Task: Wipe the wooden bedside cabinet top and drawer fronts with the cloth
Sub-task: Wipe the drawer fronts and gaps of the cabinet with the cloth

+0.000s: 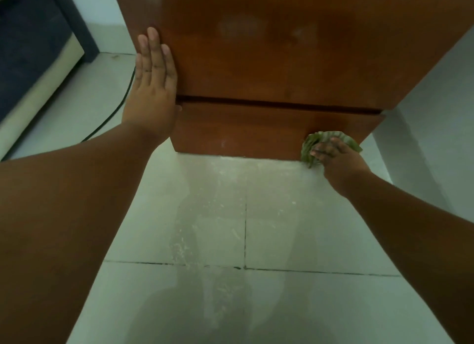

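Observation:
The wooden bedside cabinet (282, 61) fills the upper middle of the head view, its brown top facing me and a drawer front (256, 130) below it. My left hand (154, 87) lies flat with straight fingers on the top's left front corner. My right hand (336, 161) grips a bunched green cloth (311, 146) and presses it against the lower right corner of the drawer front. Pale smudges show on the top and a small one on the drawer front.
White floor tiles (243, 228) with dusty streaks spread below the cabinet. A black cable (120, 102) runs across the floor on the left. A dark bed with a pale base (38, 69) stands at the far left. A light wall (436, 112) is on the right.

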